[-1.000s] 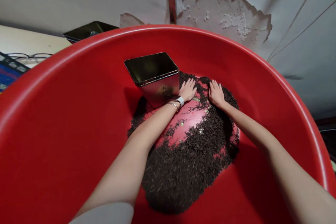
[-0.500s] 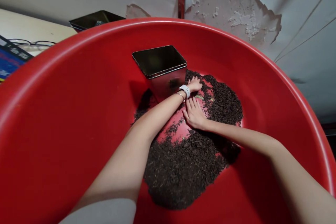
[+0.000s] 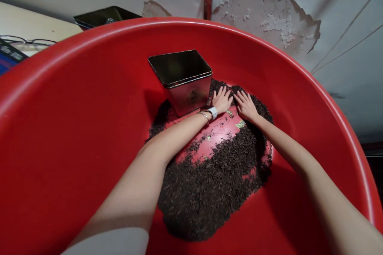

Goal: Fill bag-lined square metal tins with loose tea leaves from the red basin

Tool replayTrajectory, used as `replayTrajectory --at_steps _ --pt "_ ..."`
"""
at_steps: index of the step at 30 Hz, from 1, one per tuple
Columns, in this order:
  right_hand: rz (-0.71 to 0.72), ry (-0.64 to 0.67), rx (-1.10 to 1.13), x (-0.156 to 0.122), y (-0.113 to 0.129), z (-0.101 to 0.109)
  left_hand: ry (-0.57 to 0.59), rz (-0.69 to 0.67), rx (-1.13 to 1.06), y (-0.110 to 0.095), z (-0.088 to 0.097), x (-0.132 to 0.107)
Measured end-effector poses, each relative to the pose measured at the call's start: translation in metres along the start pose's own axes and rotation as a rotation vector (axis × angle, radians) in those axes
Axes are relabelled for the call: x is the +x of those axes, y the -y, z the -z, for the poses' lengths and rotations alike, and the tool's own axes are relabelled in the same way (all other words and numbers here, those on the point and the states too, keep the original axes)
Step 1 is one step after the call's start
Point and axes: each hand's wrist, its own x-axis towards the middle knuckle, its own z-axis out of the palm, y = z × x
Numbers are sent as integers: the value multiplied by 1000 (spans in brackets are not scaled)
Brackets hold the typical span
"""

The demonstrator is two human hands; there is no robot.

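Observation:
Dark, dry loose tea leaves (image 3: 206,191) lie spread over the floor of a big red plastic tub (image 3: 98,127). My left hand (image 3: 222,100), with a watch and a bracelet on its wrist, rests palm down with fingers spread at the far edge of the leaves. Just to its right, my right hand (image 3: 246,105) also lies flat on the leaves, fingers apart. Neither hand grips anything. Beside my left hand stands a rectangular tin (image 3: 188,97) with a dark top and dark characters on its pinkish side. Between my forearms a patch of tub floor shows through.
The tub's high curved rim surrounds the work. Behind it on the left, another dark-topped tin (image 3: 104,15), eyeglasses (image 3: 28,41) and a blue printed item (image 3: 10,57) lie on a pale surface. The wall behind has peeling plaster (image 3: 269,16).
My right hand has moved away from me and to the right, from the bare patch onto the far leaves. My left hand has turned flatter, its fingers more spread.

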Motion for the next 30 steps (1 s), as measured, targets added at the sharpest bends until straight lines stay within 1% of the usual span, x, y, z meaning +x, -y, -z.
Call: replayTrajectory --at_steps 3,6,11,15,19,23,27,29,30 --pt "-85 -48 -55 -2 -17 1 -16 -34 35 0 -7 -4" --pt "-184 -79 -48 -1 -26 1 -15 -89 69 -2 -14 -7" --pt "-310 -83 47 4 -33 2 91 -243 108 -18 -27 -19" --pt "-312 -64 83 4 -34 4 127 -321 99 -38 -37 -40" --pt "-358 -45 135 6 -32 5 211 -381 35 -58 -42 -60" --pt "-395 -57 186 8 -30 3 302 -422 -59 -78 -42 -81" --pt "-388 -71 209 9 -32 -1 419 -433 -148 -98 -39 -109" --pt "-390 -72 214 9 -33 -2 470 -485 -188 -108 -38 -122" --pt "-392 -77 219 9 -33 -2 476 -528 -207 -111 -39 -125"
